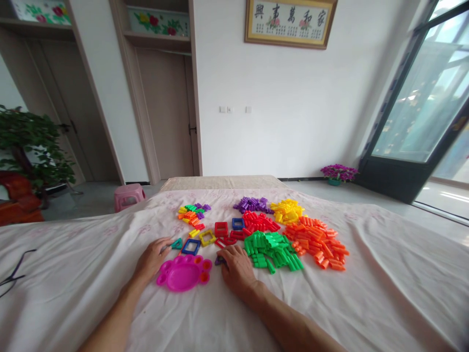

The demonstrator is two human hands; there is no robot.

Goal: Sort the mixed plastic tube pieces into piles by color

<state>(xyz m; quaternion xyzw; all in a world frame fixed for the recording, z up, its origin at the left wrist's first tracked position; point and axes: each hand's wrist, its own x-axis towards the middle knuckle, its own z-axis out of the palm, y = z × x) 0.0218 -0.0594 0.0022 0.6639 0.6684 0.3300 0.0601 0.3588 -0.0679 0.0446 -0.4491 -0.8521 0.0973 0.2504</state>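
Observation:
My left hand (155,255) is closed around one end of a small teal triangular piece (177,244), left of a blue square frame (191,246). My right hand (235,264) rests on the cloth with its fingers curled over a small dark purple piece (219,260). Between the hands lies a pink paw-shaped tray (183,276) with orange bits in some of its cups. A green pile of tube pieces (271,249) touches the right side of my right hand. Yellow (207,237) and red (221,229) square frames lie just beyond.
Piles of purple (252,205), yellow (287,211), red (259,222) and orange (318,242) pieces lie beyond and right. A mixed pile (192,214) is at the back left. Glasses (13,277) lie at the far left of the cloth (370,293).

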